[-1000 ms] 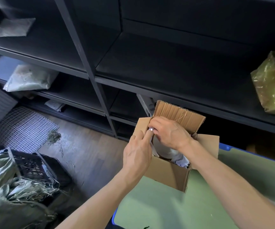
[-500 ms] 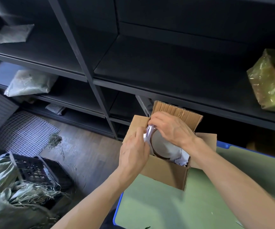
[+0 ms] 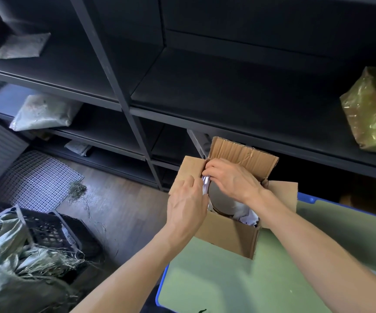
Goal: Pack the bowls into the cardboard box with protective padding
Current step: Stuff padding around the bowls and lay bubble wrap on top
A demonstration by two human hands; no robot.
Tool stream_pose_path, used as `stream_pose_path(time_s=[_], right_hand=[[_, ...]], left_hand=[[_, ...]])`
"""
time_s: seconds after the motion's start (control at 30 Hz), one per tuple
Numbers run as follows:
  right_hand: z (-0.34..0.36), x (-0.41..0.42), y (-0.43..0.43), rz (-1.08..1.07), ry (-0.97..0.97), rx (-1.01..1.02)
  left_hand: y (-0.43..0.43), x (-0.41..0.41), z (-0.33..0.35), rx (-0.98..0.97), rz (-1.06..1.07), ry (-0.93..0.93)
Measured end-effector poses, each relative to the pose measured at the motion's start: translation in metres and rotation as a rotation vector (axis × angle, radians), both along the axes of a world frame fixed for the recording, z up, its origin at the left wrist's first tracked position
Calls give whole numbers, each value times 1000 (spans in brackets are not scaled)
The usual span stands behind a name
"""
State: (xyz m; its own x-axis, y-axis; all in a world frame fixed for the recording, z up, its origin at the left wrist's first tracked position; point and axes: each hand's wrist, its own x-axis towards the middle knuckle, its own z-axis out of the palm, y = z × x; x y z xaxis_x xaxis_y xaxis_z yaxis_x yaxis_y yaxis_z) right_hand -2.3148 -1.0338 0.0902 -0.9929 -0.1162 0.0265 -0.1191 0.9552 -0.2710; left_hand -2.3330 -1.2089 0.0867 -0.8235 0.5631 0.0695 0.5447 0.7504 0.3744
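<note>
— Cardboard box [image 3: 227,233], flaps up, on the green table [image 3: 227,288]. Where's the bowl?

— Inside it. The bowl [image 3: 220,198] stands tilted on its edge against the left wall of the box, with white padding [image 3: 248,219] crumpled along its right side and more of it bunched at the top left corner.

— And the hands?

— The left hand [image 3: 187,206] is at the box's left wall, its thumb and fingers pinching that bunch of padding just above the bowl's rim. The right hand [image 3: 232,179] arches over the opening, fingers curled down onto the same bunch, right beside the left thumb.

— Is either one gripping the bowl itself?

— No. Both clasp the padding. The bowl sits below and between them, the right palm hanging over its upper part. Whether the palm touches it, I can't tell.
</note>
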Motion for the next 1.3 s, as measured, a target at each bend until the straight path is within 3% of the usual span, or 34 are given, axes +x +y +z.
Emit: stream_pose_path(time_s=[0.27, 0.47, 0.73, 0.97, 1.3], right_hand=[[-1, -9, -7, -59, -43, 55], [-5, -5, -6, -124, -23, -76], [-15, 5, -1, -147, -15, -50], [-16, 11, -2, -170, -26, -21], [-19, 20, -11, -218, -17, -21]], left_hand=[[-2, -2, 1, -30, -11, -30], [-1, 2, 8, -115, -110, -27], [8, -2, 11, -208, -101, -45], [-5, -8, 17, -167, -221, -103], [-3, -17, 2, -10, -163, -135]])
